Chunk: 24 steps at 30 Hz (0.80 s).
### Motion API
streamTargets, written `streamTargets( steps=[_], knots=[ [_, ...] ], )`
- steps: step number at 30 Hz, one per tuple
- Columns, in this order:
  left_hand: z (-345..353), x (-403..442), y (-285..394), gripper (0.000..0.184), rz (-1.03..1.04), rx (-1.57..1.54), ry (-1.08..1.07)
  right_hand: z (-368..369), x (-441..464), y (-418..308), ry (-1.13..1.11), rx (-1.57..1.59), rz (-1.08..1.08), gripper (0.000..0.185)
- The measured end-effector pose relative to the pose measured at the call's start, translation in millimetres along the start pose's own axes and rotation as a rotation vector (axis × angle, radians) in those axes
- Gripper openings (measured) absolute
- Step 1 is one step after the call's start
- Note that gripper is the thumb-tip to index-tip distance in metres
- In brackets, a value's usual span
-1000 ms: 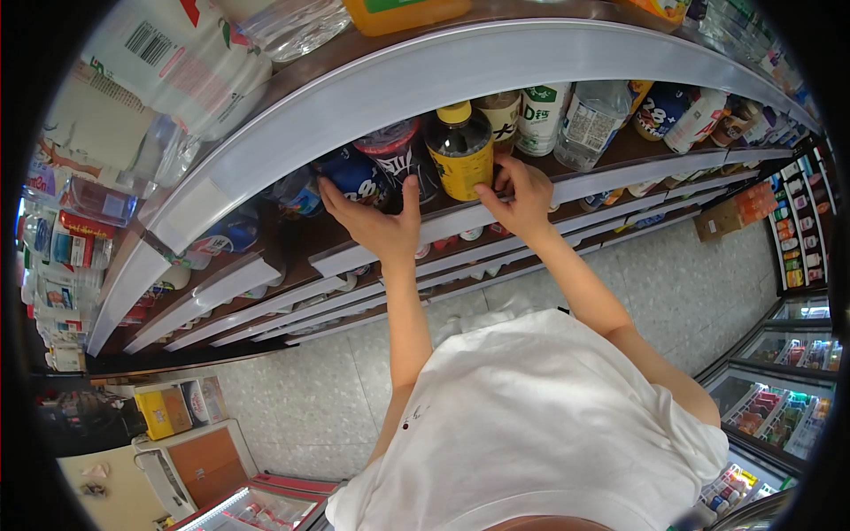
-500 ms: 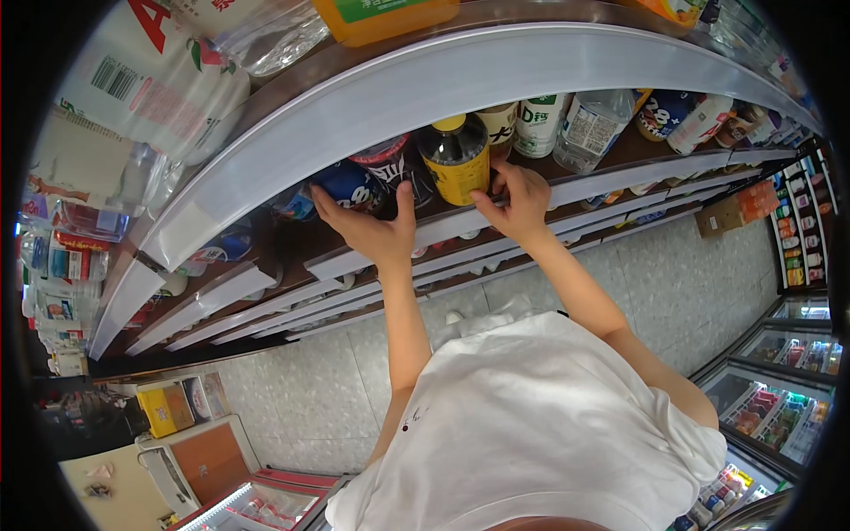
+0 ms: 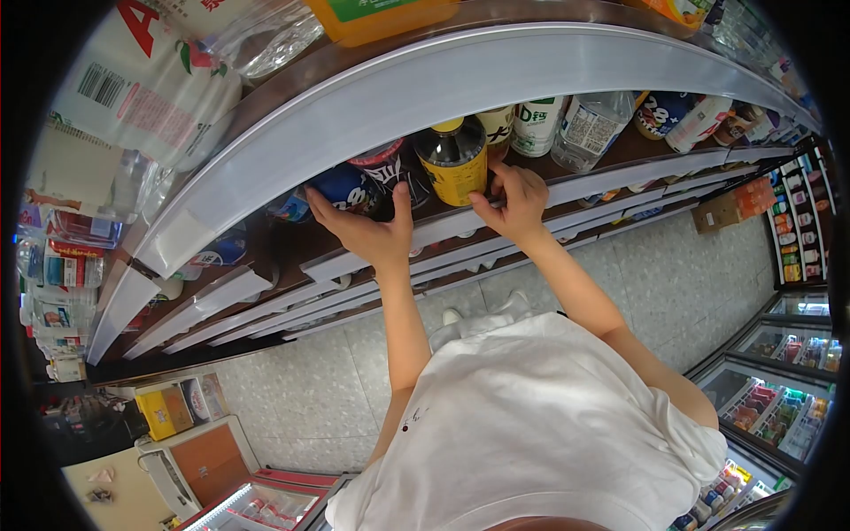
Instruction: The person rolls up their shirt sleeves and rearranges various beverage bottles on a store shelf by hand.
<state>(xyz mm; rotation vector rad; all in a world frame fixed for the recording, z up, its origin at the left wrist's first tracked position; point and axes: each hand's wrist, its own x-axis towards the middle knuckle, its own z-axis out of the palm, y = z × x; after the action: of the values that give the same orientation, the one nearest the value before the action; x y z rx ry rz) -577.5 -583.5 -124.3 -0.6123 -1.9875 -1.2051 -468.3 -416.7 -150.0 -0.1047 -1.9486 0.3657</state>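
Fingers spread, my left hand is open at the shelf front, its fingertips against a dark bottle with a blue label. Its thumb points up beside a dark bottle with a black and red label. A dark bottle with a yellow label and yellow cap stands upright between my hands. At its lower right side is my right hand, thumb touching the label and fingers bent but apart, not wrapped round it. Behind those fingers stands a brown bottle with a cream label, partly hidden.
An upper shelf edge arches over the bottles. Right of my hands stand a white and green bottle and a clear bottle. Lower shelf edges run below. A cardboard box sits on the floor; glass-door fridges are at right.
The view has shifted slightly. Both hands stay in nearly the same places against the bottles, and the yellow-labelled bottle has hardly moved.
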Motion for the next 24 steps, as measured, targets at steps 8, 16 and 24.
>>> streamTargets(
  steps=[8, 16, 24],
  knots=[
    [0.7, -0.3, -2.3, 0.112, 0.023, 0.019, 0.008, 1.1, -0.3, 0.5, 0.010, -0.001, -0.008, 0.046],
    [0.1, 0.0, -1.4, 0.112, 0.011, -0.001, 0.003, 1.3, -1.0, 0.4, 0.008, -0.002, -0.002, 0.045],
    [0.8, -0.8, 0.2, 0.112, -0.059, -0.071, -0.001, 1.4, -1.9, 1.1, 0.005, -0.005, -0.007, 0.046]
  ],
)
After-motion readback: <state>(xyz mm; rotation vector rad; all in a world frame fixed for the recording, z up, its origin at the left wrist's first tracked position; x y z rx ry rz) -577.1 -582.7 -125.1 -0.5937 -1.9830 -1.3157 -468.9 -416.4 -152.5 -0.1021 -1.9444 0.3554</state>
